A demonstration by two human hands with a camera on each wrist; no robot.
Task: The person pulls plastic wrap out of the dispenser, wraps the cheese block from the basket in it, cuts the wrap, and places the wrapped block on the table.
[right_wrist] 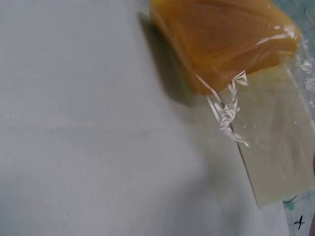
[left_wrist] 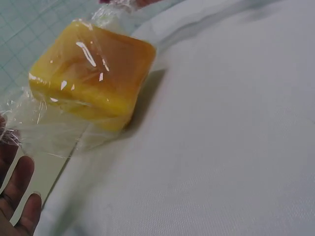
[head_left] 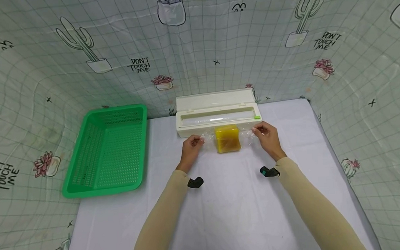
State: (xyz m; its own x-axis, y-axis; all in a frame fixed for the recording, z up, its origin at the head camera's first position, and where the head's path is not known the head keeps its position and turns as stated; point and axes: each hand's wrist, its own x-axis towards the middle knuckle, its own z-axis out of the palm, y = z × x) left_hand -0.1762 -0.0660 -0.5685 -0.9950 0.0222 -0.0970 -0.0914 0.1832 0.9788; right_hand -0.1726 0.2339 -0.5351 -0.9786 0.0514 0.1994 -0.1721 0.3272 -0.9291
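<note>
A yellow-amber block (head_left: 227,138) with rounded corners is wrapped in clear cling film, whose loose ends (head_left: 248,137) stick out on both sides. My left hand (head_left: 190,150) pinches the film's left end, and my right hand (head_left: 268,139) pinches the right end. Between the hands, the block hangs just in front of the white dispenser box, with a shadow beside it in the left wrist view. Fingers of the left hand (left_wrist: 19,189) show at that view's lower left edge. In the right wrist view the hand is almost wholly out of frame, while the crinkled film (right_wrist: 229,113) shows clearly.
Behind the block stands the white dispenser box (head_left: 187,132), lid raised, with a film roll (head_left: 219,117) inside and a green slider (head_left: 257,117) at its right. A green perforated basket (head_left: 142,149) sits at the left. White cloth (head_left: 236,212) covers the table; patterned curtains surround it.
</note>
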